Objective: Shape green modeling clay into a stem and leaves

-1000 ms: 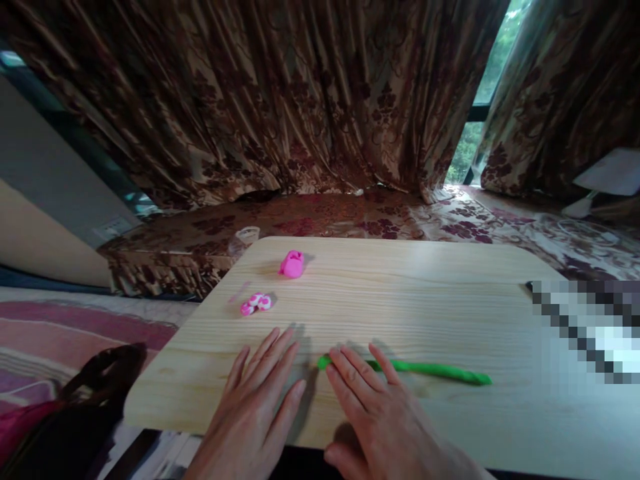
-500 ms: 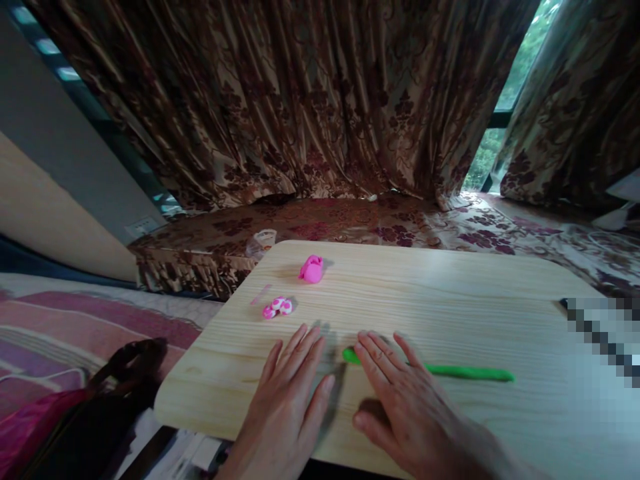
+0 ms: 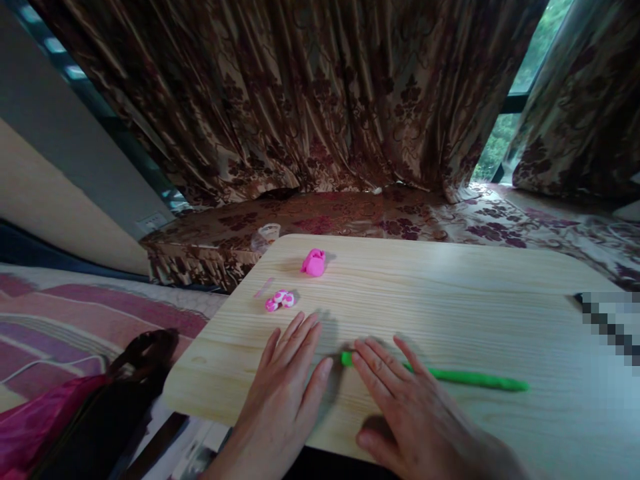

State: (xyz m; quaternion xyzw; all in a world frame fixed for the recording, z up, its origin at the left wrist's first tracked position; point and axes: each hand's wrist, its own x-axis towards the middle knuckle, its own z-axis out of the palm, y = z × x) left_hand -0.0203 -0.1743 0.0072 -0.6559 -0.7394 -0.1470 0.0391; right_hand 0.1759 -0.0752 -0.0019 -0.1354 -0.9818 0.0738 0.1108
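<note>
A long green roll of modelling clay (image 3: pixel 480 379) lies across the tabletop, running to the right. My right hand (image 3: pixel 395 393) rests over its left part with the fingers stretched out; the left tip of the roll shows just past the fingertips. To the left of the roll my left hand (image 3: pixel 287 387) is spread flat with nothing in it, apart from the clay. Ahead of its fingers sits a small group of white and pink spotted clay pieces (image 3: pixel 280 301). Farther back is a pink clay lump (image 3: pixel 315 263).
The light wooden table (image 3: pixel 425 287) has rounded corners. A dark-edged, pixelated object (image 3: pixel 605 327) lies at its right. Behind the back left corner stands a clear plastic cup (image 3: pixel 267 236). A bag (image 3: pixel 105 407) sits on the striped bed at left; a patterned curtain (image 3: pixel 300 100) hangs behind.
The green roll looks slightly longer, its right end now farther right. My hands keep nearly the same poses; the whole view has shifted a little.
</note>
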